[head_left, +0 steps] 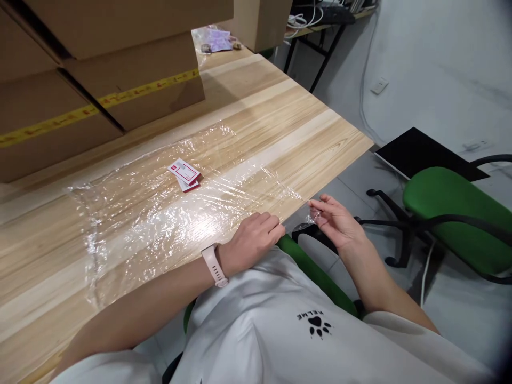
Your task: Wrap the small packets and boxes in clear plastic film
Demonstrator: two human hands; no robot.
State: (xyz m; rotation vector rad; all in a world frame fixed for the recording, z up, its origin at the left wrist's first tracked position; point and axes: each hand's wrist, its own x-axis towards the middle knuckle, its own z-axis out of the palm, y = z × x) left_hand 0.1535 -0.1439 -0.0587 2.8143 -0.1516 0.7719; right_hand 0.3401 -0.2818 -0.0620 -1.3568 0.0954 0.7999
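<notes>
A wrinkled sheet of clear plastic film (152, 234) is spread over the wooden table. Two small white-and-red cards (184, 173) lie overlapping within its area; I cannot tell whether they are on or under the film. My left hand (256, 240), with a pale pink band on its wrist, is closed at the film's near edge by the table's front, its fingertips hidden. Just past the table edge, my right hand (338, 221) pinches a gathered bit of the film between thumb and fingers.
Large cardboard boxes (136, 69) with yellow tape stand at the back left of the table (316, 128). A purple packet (218, 40) lies behind them. A green office chair (452, 213) and a black panel (428, 152) are on the right, near the wall.
</notes>
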